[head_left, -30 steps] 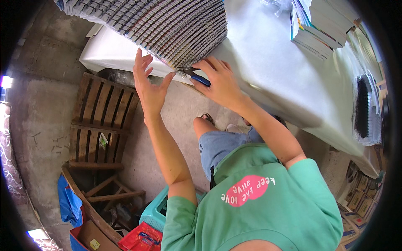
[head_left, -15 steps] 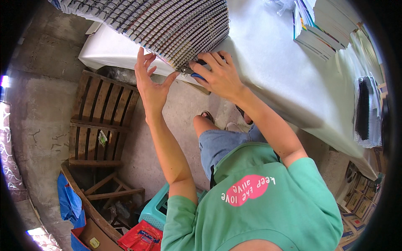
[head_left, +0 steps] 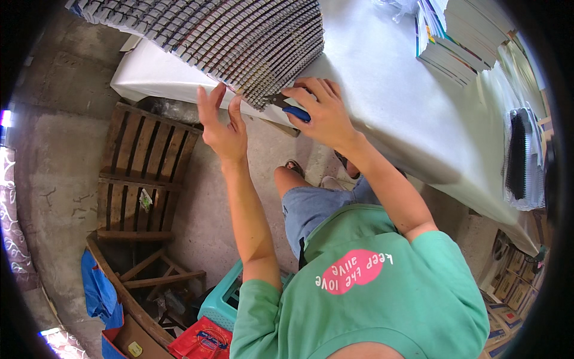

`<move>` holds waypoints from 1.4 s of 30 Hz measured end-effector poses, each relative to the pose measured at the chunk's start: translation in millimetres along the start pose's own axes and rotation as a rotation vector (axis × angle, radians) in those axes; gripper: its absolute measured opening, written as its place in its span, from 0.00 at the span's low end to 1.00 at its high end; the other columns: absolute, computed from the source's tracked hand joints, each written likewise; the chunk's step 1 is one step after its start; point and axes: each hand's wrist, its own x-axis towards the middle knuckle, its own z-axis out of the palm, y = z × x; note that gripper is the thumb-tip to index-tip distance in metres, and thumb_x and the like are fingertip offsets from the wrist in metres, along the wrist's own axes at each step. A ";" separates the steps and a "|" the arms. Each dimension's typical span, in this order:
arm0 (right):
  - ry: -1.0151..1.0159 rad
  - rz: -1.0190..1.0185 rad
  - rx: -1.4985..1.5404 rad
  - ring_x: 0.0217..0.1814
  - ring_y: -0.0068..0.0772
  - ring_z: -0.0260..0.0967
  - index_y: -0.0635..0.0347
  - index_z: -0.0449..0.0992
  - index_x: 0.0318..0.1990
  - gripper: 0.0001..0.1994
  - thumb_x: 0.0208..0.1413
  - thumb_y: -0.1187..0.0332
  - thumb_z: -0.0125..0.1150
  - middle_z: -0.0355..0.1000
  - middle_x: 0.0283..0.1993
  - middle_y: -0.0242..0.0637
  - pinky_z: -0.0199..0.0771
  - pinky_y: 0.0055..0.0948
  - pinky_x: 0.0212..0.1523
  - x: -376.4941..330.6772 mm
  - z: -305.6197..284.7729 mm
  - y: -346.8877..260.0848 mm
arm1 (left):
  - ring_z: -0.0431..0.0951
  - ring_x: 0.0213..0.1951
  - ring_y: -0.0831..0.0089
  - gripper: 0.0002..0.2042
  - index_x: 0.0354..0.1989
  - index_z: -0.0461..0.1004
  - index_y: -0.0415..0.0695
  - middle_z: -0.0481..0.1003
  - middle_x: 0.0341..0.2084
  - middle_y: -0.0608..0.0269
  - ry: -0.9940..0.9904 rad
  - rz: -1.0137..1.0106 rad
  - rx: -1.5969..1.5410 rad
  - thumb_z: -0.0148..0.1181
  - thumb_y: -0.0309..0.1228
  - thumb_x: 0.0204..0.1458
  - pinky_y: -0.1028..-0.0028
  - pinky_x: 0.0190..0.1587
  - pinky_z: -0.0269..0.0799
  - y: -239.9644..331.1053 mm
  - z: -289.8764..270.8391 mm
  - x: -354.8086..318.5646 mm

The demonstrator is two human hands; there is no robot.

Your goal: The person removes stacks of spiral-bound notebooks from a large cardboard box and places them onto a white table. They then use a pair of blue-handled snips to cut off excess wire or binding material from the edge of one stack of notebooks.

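A tall stack of spiral-bound books [head_left: 245,48] lies at the top of the view, rows of black coils facing me. In my right hand [head_left: 327,116] is a pair of cutting pliers [head_left: 297,113] with blue handles, its dark metal jaws at the stack's near right corner, beside the coil ends. My left hand [head_left: 226,136] is raised at the stack's near edge, fingers apart and upward. Its fingertips are close to the lowest coils; whether they touch I cannot tell.
A white-covered table [head_left: 382,90] carries the stack, with more books [head_left: 457,51] at the far right and black binding coils [head_left: 519,152] in plastic at its right side. Left of me are a slatted wooden pallet [head_left: 140,170], a teal plastic stool [head_left: 224,302] and a red bag [head_left: 203,338].
My right hand has shifted slightly right and down, bringing the pliers' jaws into clearer view. The left hand has moved a little down and right, its thumb now pointing up beside the fingers.
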 end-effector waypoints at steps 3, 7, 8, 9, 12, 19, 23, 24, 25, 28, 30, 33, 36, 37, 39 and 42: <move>-0.022 -0.043 -0.039 0.48 0.35 0.64 0.45 0.70 0.47 0.23 0.40 0.64 0.68 0.65 0.45 0.33 0.57 0.42 0.53 -0.6 3.5 -0.4 | 0.77 0.45 0.61 0.30 0.63 0.48 0.37 0.73 0.44 0.45 0.003 -0.108 -0.166 0.56 0.25 0.55 0.70 0.46 0.71 -1.8 -5.7 1.0; -0.007 -0.111 -0.072 0.47 0.33 0.64 0.45 0.70 0.46 0.23 0.39 0.63 0.68 0.65 0.45 0.32 0.56 0.41 0.53 2.7 10.2 -0.7 | 0.76 0.47 0.61 0.30 0.63 0.47 0.39 0.72 0.45 0.46 -0.084 -0.162 -0.196 0.55 0.23 0.55 0.70 0.46 0.71 -6.6 -15.5 -4.9; -0.001 -0.120 -0.087 0.47 0.32 0.64 0.45 0.70 0.45 0.22 0.39 0.63 0.68 0.65 0.45 0.31 0.56 0.41 0.52 4.1 11.8 -0.7 | 0.75 0.48 0.61 0.31 0.63 0.48 0.39 0.72 0.46 0.47 -0.087 -0.151 -0.223 0.57 0.23 0.54 0.70 0.46 0.70 -7.6 -14.3 -7.4; 0.004 -0.128 -0.102 0.47 0.32 0.64 0.44 0.71 0.45 0.22 0.38 0.63 0.68 0.65 0.45 0.31 0.57 0.40 0.52 5.8 13.4 -0.6 | 0.75 0.49 0.61 0.32 0.64 0.48 0.39 0.71 0.47 0.48 -0.090 -0.141 -0.249 0.58 0.23 0.53 0.70 0.47 0.70 -7.8 -12.3 -9.9; 0.007 -0.193 -0.167 0.47 0.33 0.64 0.44 0.72 0.45 0.22 0.38 0.64 0.68 0.65 0.46 0.31 0.57 0.40 0.52 10.0 17.0 3.2 | 0.72 0.51 0.60 0.37 0.64 0.48 0.42 0.68 0.50 0.50 -0.132 -0.133 -0.231 0.63 0.23 0.48 0.67 0.50 0.68 -2.1 -11.8 -9.1; 0.040 -0.315 -0.290 0.41 0.28 0.65 0.44 0.74 0.41 0.17 0.40 0.64 0.66 0.67 0.42 0.28 0.59 0.32 0.45 14.5 19.8 11.2 | 0.70 0.53 0.60 0.44 0.65 0.47 0.45 0.67 0.51 0.53 -0.181 -0.201 -0.215 0.70 0.24 0.40 0.63 0.53 0.66 1.4 -14.0 -8.5; 0.031 -0.298 -0.184 0.41 0.30 0.67 0.46 0.75 0.42 0.19 0.38 0.67 0.68 0.68 0.40 0.29 0.62 0.30 0.42 17.0 15.3 9.9 | 0.71 0.52 0.61 0.45 0.65 0.48 0.45 0.67 0.51 0.54 -0.170 -0.213 -0.220 0.71 0.26 0.39 0.64 0.52 0.67 2.1 -14.3 -8.0; 0.062 -0.267 -0.098 0.42 0.31 0.67 0.47 0.75 0.42 0.20 0.37 0.68 0.68 0.68 0.40 0.30 0.62 0.30 0.42 17.5 15.7 9.7 | 0.71 0.52 0.62 0.45 0.65 0.48 0.45 0.68 0.50 0.54 -0.165 -0.212 -0.219 0.72 0.26 0.39 0.64 0.52 0.67 3.2 -14.0 -7.4; 0.092 -0.237 -0.012 0.42 0.32 0.67 0.48 0.75 0.43 0.20 0.36 0.69 0.69 0.68 0.40 0.31 0.63 0.30 0.41 18.5 16.0 9.0 | 0.71 0.52 0.62 0.45 0.65 0.48 0.45 0.68 0.50 0.54 -0.159 -0.212 -0.218 0.72 0.26 0.38 0.64 0.52 0.67 3.7 -13.7 -6.8; 0.100 -0.147 0.109 0.43 0.31 0.67 0.47 0.73 0.43 0.20 0.39 0.66 0.68 0.66 0.42 0.28 0.61 0.33 0.43 19.3 6.4 6.8 | 0.72 0.49 0.63 0.45 0.64 0.50 0.43 0.69 0.48 0.54 -0.123 -0.234 -0.101 0.74 0.29 0.37 0.66 0.50 0.68 11.4 -6.9 -1.3; 0.082 -0.089 0.145 0.44 0.33 0.67 0.47 0.73 0.44 0.20 0.39 0.66 0.68 0.66 0.42 0.29 0.61 0.34 0.44 12.5 3.5 11.3 | 0.73 0.47 0.64 0.45 0.64 0.51 0.42 0.69 0.46 0.54 -0.068 -0.208 -0.035 0.74 0.29 0.37 0.67 0.48 0.70 13.0 -2.6 -0.7; 0.014 -0.017 0.172 0.45 0.35 0.67 0.47 0.72 0.45 0.21 0.39 0.67 0.68 0.66 0.43 0.30 0.62 0.35 0.44 -0.2 1.4 17.0 | 0.74 0.45 0.66 0.42 0.63 0.52 0.40 0.69 0.45 0.53 0.003 -0.134 -0.016 0.73 0.29 0.39 0.71 0.45 0.72 12.3 2.9 -1.9; -0.033 -0.024 0.120 0.46 0.35 0.67 0.47 0.71 0.45 0.21 0.39 0.67 0.67 0.66 0.44 0.31 0.62 0.35 0.45 -4.5 4.7 16.5 | 0.76 0.42 0.67 0.37 0.61 0.54 0.38 0.71 0.42 0.51 0.082 -0.066 -0.005 0.69 0.27 0.44 0.72 0.42 0.73 12.4 10.1 -7.1; -0.040 -0.037 0.087 0.46 0.35 0.67 0.47 0.71 0.45 0.21 0.39 0.67 0.67 0.66 0.45 0.31 0.61 0.36 0.46 -4.0 6.3 15.3 | 0.77 0.40 0.67 0.34 0.60 0.55 0.38 0.72 0.41 0.50 0.109 -0.046 0.000 0.68 0.27 0.46 0.73 0.42 0.74 12.9 12.8 -7.9; -0.032 -0.011 0.055 0.47 0.36 0.66 0.47 0.71 0.46 0.21 0.40 0.67 0.67 0.65 0.46 0.32 0.61 0.37 0.47 -2.4 6.9 11.0 | 0.78 0.37 0.66 0.30 0.59 0.55 0.37 0.74 0.37 0.49 0.132 -0.118 0.035 0.63 0.26 0.50 0.72 0.42 0.74 14.6 13.0 -9.7; -0.033 0.013 0.033 0.48 0.36 0.66 0.47 0.71 0.46 0.21 0.40 0.67 0.67 0.65 0.46 0.32 0.60 0.39 0.49 -3.4 9.2 8.6 | 0.79 0.33 0.65 0.24 0.58 0.55 0.36 0.76 0.33 0.48 0.089 -0.091 0.043 0.56 0.27 0.55 0.72 0.42 0.75 6.4 3.7 -8.5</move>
